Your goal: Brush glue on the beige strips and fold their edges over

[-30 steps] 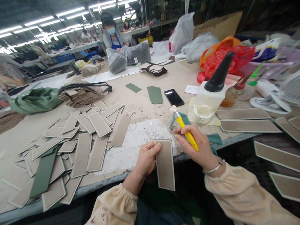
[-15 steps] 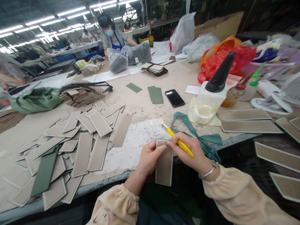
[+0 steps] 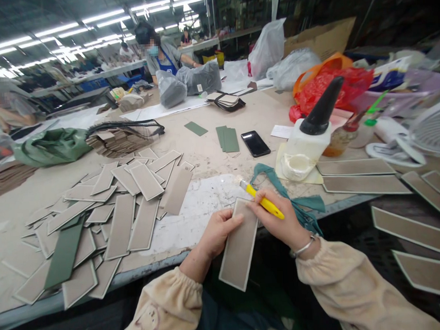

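A taupe rectangular panel [image 3: 240,251] with a pale border hangs tilted past the table's front edge. My left hand [image 3: 219,230] pinches its left side, thumb on the face. At its upper right corner my right hand [image 3: 278,216] is closed, fingertips on the panel and a yellow-handled brush [image 3: 267,205] held across the fingers. The brush's bristles point up and left over a white paper [image 3: 196,205]. A teal cloth strip [image 3: 304,205] lies just behind my right hand. Many similar panels [image 3: 122,225] are heaped on the left, with a green strip [image 3: 65,252] among them.
A white bottle with a black cone [image 3: 306,141] stands right of a phone [image 3: 255,143]. Green pieces [image 3: 228,139] lie near the phone. More panels [image 3: 366,184] lie on the right. Across the table, a masked person [image 3: 164,55] stands behind grey bags [image 3: 203,77].
The panel in my hands has risen slightly and tilted, its lower end swinging left toward me. My right hand and the brush have shifted a little.
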`<state>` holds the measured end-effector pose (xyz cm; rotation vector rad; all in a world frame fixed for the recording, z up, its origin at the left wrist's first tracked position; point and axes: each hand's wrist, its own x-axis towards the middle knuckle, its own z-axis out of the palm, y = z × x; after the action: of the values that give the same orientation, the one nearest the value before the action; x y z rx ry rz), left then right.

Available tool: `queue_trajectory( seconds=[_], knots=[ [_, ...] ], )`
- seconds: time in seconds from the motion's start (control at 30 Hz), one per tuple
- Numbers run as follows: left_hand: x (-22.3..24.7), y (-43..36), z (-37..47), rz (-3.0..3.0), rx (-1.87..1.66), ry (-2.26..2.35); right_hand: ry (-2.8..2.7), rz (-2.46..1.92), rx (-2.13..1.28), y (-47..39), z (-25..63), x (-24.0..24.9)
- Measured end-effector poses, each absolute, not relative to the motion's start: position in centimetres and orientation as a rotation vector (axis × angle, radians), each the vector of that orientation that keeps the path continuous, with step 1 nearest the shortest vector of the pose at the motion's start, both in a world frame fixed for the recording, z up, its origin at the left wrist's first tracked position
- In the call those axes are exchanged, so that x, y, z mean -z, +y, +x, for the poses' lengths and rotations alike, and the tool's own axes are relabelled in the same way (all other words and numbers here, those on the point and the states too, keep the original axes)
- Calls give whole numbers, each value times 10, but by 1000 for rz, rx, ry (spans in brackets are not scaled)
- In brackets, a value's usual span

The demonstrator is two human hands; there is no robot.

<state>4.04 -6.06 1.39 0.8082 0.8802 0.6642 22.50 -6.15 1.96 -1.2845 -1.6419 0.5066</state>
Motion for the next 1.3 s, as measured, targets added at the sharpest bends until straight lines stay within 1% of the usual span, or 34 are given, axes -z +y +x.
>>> queue_trajectory(
  seconds=[0.17, 0.37, 0.5, 0.57, 0.7, 0.8, 0.93, 1.17, 1.3],
  knots=[
    [-16, -56, 29, 779, -487, 813, -1543, -1448, -270, -44, 247, -16],
    [-10, -52, 23, 891, -462, 882, -1616, -1539, -130, -33, 263, 5],
    [-6, -50, 23, 1111, -524, 1076, -1761, -1517, -41, -34, 263, 8],
    [-6, -47, 23, 1206, -558, 1186, -1862, -1395, -77, -41, 257, 5],
    [-8, -42, 20, 1386, -552, 1336, -2083, -1082, -400, -67, 230, 4],
    [-7, -40, 19, 1410, -548, 1352, -2203, -1000, -551, -80, 212, 13],
    [-3, -38, 16, 1370, -530, 1361, -2206, -1095, -574, -77, 216, 21],
    [-3, -39, 15, 1377, -508, 1377, -2104, -1296, -577, -59, 239, 14],
    [-1, -41, 16, 1354, -526, 1367, -2016, -1329, -481, -55, 241, 20]
  ],
)
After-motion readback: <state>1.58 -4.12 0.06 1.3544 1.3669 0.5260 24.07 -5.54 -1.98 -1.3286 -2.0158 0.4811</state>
